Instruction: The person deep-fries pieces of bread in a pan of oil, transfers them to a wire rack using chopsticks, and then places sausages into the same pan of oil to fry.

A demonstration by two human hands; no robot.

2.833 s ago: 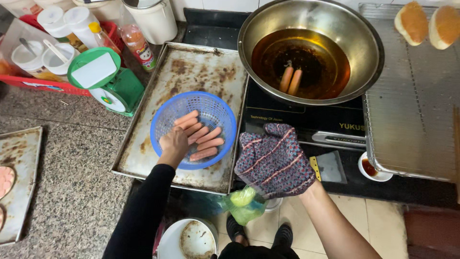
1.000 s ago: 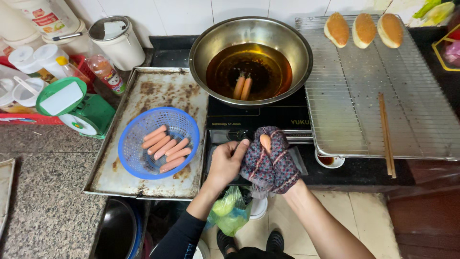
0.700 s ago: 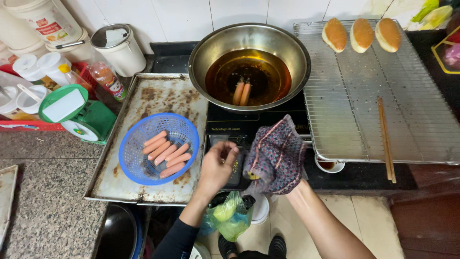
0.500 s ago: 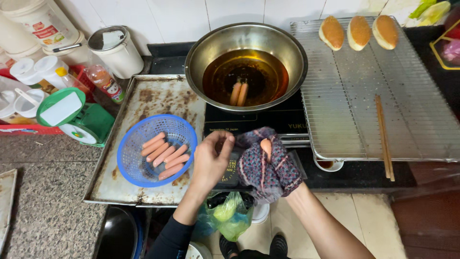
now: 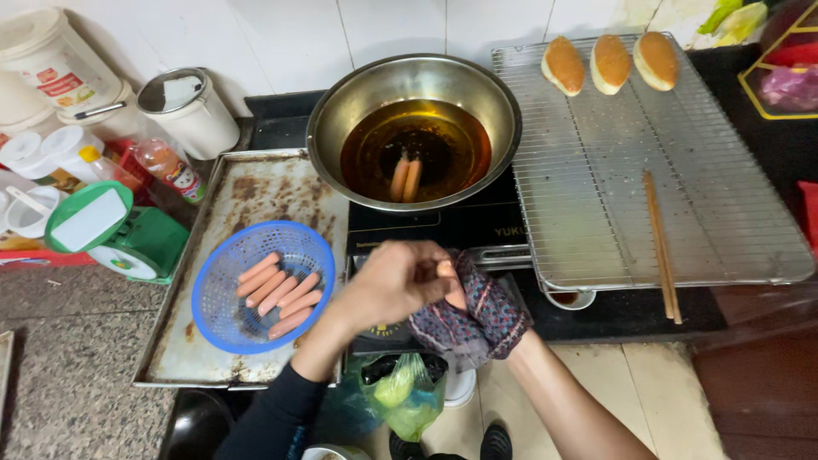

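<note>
- 2 hands meet in front of the stove: your left hand (image 5: 394, 283) curls its fingers about the end of a sausage (image 5: 449, 281), and your right hand (image 5: 477, 311), wrapped in a patterned cloth (image 5: 498, 308), closes round the rest of it.
- Keep the cloth snug so the slick sausage does not slip, and work clear of the oil.
- 2 sausages float in the wok (image 5: 415, 128).
- 6 lie in the blue basket (image 5: 260, 298), as far as you can count.
- 3 buns (image 5: 611, 62) sit on the wire rack (image 5: 596, 196).
- 1 pair of chopsticks (image 5: 661, 245) rests there too.
</note>
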